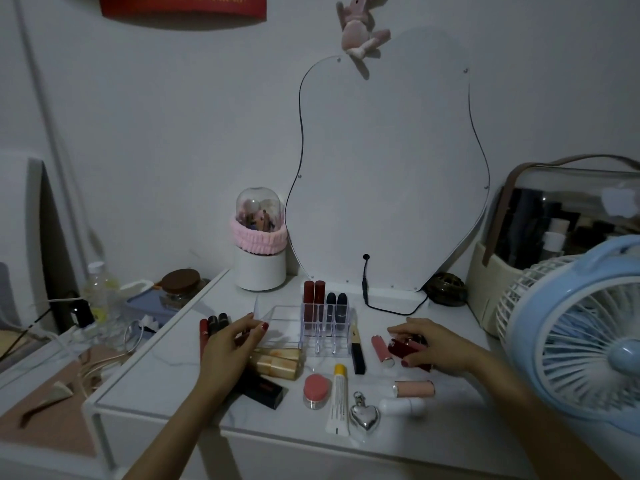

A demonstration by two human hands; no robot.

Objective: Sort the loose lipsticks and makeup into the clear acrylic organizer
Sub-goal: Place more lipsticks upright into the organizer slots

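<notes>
Dim room: plain white wall [173, 133], curvy frameless mirror [388, 174] leaning behind white surface [166, 372]; blue fan [581, 341] at right.

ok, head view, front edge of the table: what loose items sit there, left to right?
black lipstick box → pink-lidded jar → yellow-capped white tube → silver heart charm → white capsule-shaped case

Only blurred digits (unreadable) on the red banner [183, 5]
</notes>
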